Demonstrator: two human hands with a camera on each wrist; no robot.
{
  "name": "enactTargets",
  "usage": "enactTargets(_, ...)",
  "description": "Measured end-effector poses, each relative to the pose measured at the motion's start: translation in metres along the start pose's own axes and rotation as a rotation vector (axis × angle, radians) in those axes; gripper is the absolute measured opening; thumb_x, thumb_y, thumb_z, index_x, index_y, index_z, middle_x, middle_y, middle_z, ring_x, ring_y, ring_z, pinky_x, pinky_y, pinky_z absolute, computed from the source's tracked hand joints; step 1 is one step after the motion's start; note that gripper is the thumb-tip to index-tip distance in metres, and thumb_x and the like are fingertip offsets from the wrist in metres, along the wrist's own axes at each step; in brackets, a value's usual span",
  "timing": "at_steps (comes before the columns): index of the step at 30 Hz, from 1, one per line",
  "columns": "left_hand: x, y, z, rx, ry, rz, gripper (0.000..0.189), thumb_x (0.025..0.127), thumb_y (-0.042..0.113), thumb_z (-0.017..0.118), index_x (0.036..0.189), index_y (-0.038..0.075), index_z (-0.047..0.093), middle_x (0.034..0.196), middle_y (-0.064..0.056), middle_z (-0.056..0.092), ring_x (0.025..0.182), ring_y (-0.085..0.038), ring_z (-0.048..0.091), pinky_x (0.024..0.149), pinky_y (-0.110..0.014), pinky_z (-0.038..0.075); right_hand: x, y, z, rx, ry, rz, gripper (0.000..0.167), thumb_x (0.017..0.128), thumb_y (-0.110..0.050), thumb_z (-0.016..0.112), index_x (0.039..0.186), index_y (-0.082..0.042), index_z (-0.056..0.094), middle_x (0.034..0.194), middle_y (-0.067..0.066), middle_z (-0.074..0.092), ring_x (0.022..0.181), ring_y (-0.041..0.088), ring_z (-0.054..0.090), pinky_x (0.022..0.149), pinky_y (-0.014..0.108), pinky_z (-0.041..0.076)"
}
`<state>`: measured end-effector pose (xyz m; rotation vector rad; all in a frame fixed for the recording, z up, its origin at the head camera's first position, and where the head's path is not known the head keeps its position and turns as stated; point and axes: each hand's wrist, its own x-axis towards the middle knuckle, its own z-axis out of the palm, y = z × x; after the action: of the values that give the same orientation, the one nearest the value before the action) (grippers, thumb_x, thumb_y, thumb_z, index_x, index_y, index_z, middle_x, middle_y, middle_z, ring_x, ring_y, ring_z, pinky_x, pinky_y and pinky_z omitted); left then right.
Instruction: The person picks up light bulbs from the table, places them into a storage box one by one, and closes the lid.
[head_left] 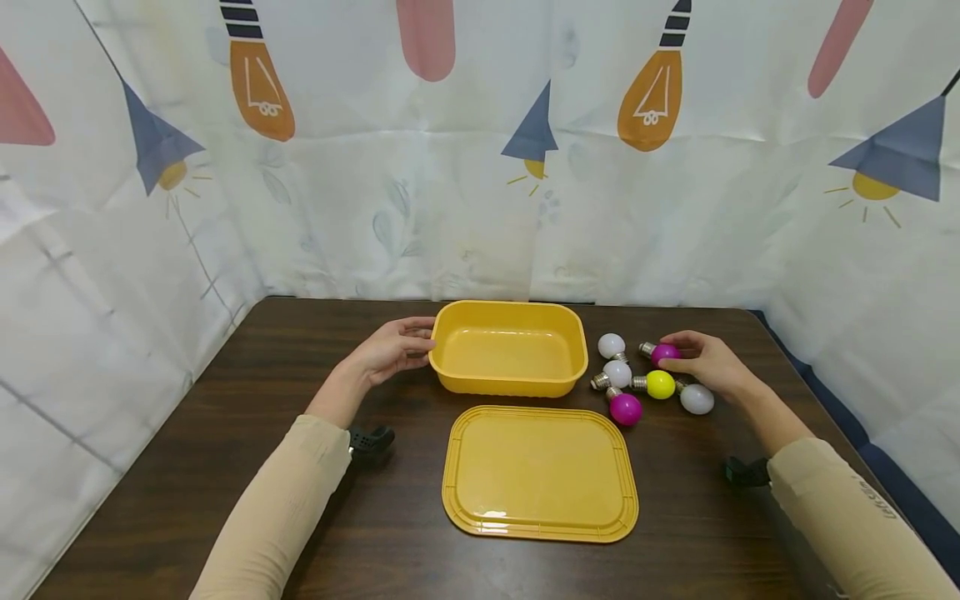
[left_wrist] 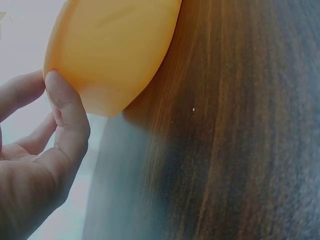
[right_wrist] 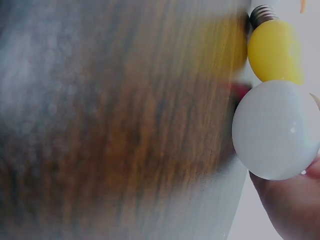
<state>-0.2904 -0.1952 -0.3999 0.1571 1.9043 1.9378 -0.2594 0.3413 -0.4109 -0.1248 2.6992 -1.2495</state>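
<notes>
My left hand [head_left: 393,348] pinches the left rim of a deep yellow plastic tub [head_left: 510,379], thumb and forefinger at its edge in the left wrist view. To the right, my right hand [head_left: 708,363] has its thumb and fingers around a purple light bulb [head_left: 663,354] lying on the table. Close by lie a yellow bulb [head_left: 661,384], a white bulb [head_left: 697,399], another purple bulb [head_left: 626,409] and two more white bulbs, the far one [head_left: 611,346] nearest the tub. In the right wrist view a white bulb [right_wrist: 275,130] hides most of that hand.
A flat yellow lid [head_left: 540,475] lies on the dark wooden table [head_left: 360,525], in front of the tub. White printed cloth [head_left: 465,208] hangs behind the table and along both sides.
</notes>
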Motion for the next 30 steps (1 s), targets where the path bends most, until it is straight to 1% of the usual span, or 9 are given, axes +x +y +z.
enactTargets(4, 0.001, 0.0, 0.0, -0.006, -0.006, 0.005, 0.059, 0.102, 0.001, 0.061, 0.156, 0.0, 0.037, 0.129, -0.016, 0.056, 0.096, -0.017, 0.067, 0.086, -0.031, 0.058, 0.0, -0.001, -0.001, 0.011, 0.011, 0.003, 0.063, 0.099, -0.035, 0.071, 0.144, 0.004, 0.049, 0.144, 0.03, 0.049, 0.131, 0.048, 0.048, 0.105, 0.057, 0.046)
enactTargets(10, 0.0, -0.001, -0.001, -0.005, -0.007, -0.002, 0.06, 0.102, 0.001, 0.06, 0.156, 0.001, 0.035, 0.128, -0.016, 0.056, 0.096, -0.017, 0.067, 0.086, -0.031, 0.058, 0.001, -0.004, -0.003, 0.02, 0.013, 0.011, 0.066, 0.098, -0.038, 0.071, 0.144, 0.004, 0.048, 0.143, 0.03, 0.048, 0.131, 0.048, 0.048, 0.107, 0.059, 0.044)
enactTargets(15, 0.0, -0.001, -0.001, -0.001, -0.015, 0.005, 0.059, 0.103, 0.001, 0.06, 0.157, 0.0, 0.035, 0.134, -0.019, 0.054, 0.096, -0.016, 0.068, 0.091, -0.034, 0.057, 0.001, -0.008, -0.006, 0.031, 0.034, 0.024, 0.066, 0.098, -0.039, 0.071, 0.144, 0.002, 0.048, 0.144, 0.028, 0.048, 0.131, 0.047, 0.047, 0.107, 0.061, 0.042)
enactTargets(18, 0.0, -0.001, 0.0, -0.003, -0.01, 0.004, 0.059, 0.103, 0.001, 0.06, 0.157, 0.001, 0.036, 0.136, -0.02, 0.053, 0.096, -0.016, 0.068, 0.09, -0.034, 0.057, 0.001, -0.011, -0.007, 0.047, 0.044, 0.019, 0.066, 0.098, -0.04, 0.071, 0.144, 0.002, 0.048, 0.143, 0.028, 0.048, 0.131, 0.047, 0.046, 0.108, 0.062, 0.041)
enactTargets(25, 0.001, -0.001, 0.003, -0.013, -0.021, 0.008, 0.06, 0.102, -0.001, 0.06, 0.156, 0.0, 0.035, 0.126, -0.017, 0.059, 0.096, -0.018, 0.069, 0.086, -0.031, 0.058, 0.003, -0.011, -0.01, 0.068, 0.049, -0.004, 0.07, 0.097, -0.043, 0.072, 0.145, 0.001, 0.047, 0.143, 0.027, 0.049, 0.131, 0.045, 0.047, 0.109, 0.064, 0.038)
enactTargets(30, 0.002, -0.002, 0.004, -0.018, -0.023, 0.003, 0.06, 0.102, -0.001, 0.06, 0.157, 0.0, 0.035, 0.128, -0.018, 0.059, 0.096, -0.018, 0.068, 0.085, -0.031, 0.058, 0.002, -0.015, -0.012, 0.093, 0.059, -0.024, 0.069, 0.097, -0.041, 0.071, 0.146, 0.001, 0.047, 0.144, 0.027, 0.048, 0.132, 0.045, 0.046, 0.11, 0.063, 0.037)
